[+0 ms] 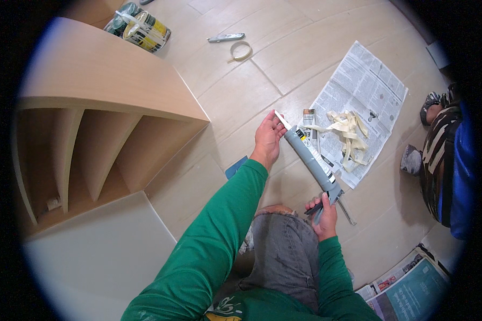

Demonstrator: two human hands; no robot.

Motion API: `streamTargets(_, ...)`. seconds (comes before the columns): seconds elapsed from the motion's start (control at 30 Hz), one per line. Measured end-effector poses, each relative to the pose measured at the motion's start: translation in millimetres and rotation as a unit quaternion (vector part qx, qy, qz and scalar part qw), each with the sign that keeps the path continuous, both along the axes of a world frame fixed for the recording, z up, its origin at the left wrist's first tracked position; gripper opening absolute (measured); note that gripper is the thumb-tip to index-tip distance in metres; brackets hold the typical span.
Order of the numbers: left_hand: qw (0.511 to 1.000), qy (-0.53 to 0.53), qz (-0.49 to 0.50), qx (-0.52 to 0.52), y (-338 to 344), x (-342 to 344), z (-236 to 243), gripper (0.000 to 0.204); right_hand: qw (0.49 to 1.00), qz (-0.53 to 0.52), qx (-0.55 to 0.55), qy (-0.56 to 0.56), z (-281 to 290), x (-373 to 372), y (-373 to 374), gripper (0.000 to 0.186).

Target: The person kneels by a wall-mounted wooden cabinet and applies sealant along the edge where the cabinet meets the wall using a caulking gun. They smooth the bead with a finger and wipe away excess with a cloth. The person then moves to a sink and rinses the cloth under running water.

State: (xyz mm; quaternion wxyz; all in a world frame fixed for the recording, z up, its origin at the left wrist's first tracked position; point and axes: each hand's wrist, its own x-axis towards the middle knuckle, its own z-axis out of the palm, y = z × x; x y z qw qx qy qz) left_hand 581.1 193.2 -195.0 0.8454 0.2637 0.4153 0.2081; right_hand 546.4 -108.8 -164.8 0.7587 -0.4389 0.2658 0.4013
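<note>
A grey caulking gun (309, 160) with a sealant cartridge in it slants across the space in front of me, its white nozzle pointing up and left. My right hand (325, 219) is closed around its handle and trigger at the near end. At the far end, the fingers of my left hand (269, 140) are closed at the nozzle's tip. Just right of the gun, crumpled strips of cream masking tape (349, 128) lie on a spread newspaper sheet (380, 85). A flat blue piece (235, 167) on the tiled floor is partly hidden by my left forearm.
A wooden shelf unit (128, 67) with upright dividers stands at left. Beyond it are a paint can (147, 32), a utility knife (226, 38) and a tape roll (241, 51). Another person (439, 144) is at the right edge. Printed papers (412, 294) lie at lower right.
</note>
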Motion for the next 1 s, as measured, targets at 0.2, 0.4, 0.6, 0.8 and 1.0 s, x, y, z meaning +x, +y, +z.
streamTargets(0.2, 1.000, -0.006, 0.002, 0.004, 1.3, -1.4, -3.2, 0.052, 0.997, 0.004, -0.078, -0.023, 0.2, 1.6, 8.6, 0.024)
streamTargets(0.4, 1.000, -0.014, 0.004, 0.008, 1.9, -3.9, -3.6, 0.057, 0.993, -0.004, -0.112, -0.023, 6.9, 1.4, 16.0, 0.024)
streamTargets(0.6, 1.000, -0.007, 0.006, 0.000, 1.7, -6.3, 1.7, 0.062, 0.991, 0.001, -0.127, -0.042, 2.5, -2.2, 16.1, 0.024)
streamTargets(0.8, 1.000, -0.006, 0.006, -0.018, -0.1, -4.6, 8.5, 0.060, 0.992, 0.001, -0.117, -0.048, 2.2, 0.8, 14.3, 0.024)
streamTargets(1.0, 1.000, -0.014, 0.011, -0.014, 1.9, -7.5, 10.6, 0.047, 0.994, -0.006, -0.097, -0.052, 0.9, 2.5, 14.3, 0.024)
